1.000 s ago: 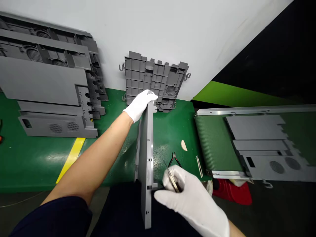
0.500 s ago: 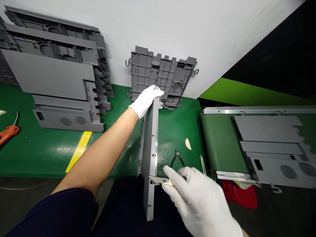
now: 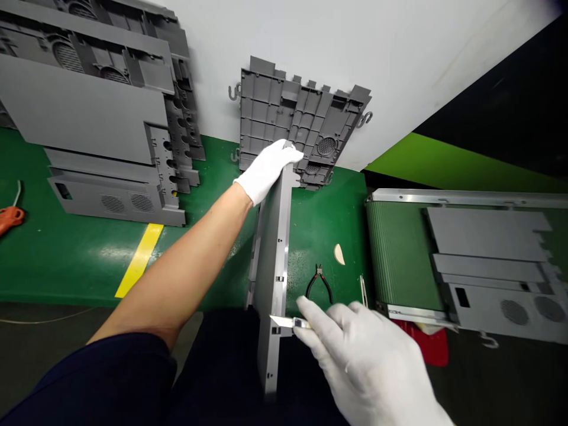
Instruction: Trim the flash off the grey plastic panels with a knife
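A grey plastic panel stands on its edge in front of me, its narrow side with small slots turned up toward the camera. My left hand, in a white glove, is closed around the panel's far end. In a white glove too, my right hand grips a utility knife with its blade out. The blade lies at the panel's narrow side, just above a slot near the close end; whether it touches cannot be made out. Most of the knife's handle is hidden in the glove.
Several grey panels lean at the left. Another panel with hooks leans on the white wall. Pliers and a beige half-round piece lie on the green table. At right, a conveyor bears a grey panel. An orange-handled tool is far left.
The view has shifted slightly. My left hand still holds the panel's far end, and the knife blade stays near the same slot, with its angle slightly changed.
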Available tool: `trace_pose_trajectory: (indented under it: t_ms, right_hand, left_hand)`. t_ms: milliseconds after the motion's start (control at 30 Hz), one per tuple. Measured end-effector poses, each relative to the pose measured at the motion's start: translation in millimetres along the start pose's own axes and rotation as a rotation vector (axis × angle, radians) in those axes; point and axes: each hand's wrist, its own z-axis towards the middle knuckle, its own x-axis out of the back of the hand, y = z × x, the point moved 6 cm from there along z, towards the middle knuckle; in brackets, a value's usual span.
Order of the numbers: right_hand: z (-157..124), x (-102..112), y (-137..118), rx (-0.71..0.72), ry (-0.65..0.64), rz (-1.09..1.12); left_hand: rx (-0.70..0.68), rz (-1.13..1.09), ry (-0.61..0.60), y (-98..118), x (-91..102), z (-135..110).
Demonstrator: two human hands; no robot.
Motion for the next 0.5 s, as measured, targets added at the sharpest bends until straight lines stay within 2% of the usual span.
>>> trace_pose_trajectory:
  t_ms: [167, 267, 333, 433, 500]
  right_hand:
    - [-1.0, 8.1, 13.6, -0.106, 0.095, 0.01]
    - [-2.3, 12.2, 22.0, -0.212, 0.15, 0.217]
    - [1.5, 4.9, 22.2, -0.335, 0.109, 0.428]
    - [15.6, -22.6, 10.7, -0.538, -0.085, 0.714]
    - [27.8, -36.5, 7.4, -0.643, -0.12, 0.865]
  left_hand:
    - [-0.018, -0.015, -0.017, 3.1, 0.1, -1.8]
    - [-0.015, -0.02, -0.012, 2.2, 0.6, -3.5]
    - [-0.012, -0.017, -0.001, -1.5, 1.4, -1.9]
    - [-0.028, 0.01, -0.016, -4.5, 0.2, 4.1]
    - [-0.059, 0.072, -0.012, 4.4, -0.4, 2.5]
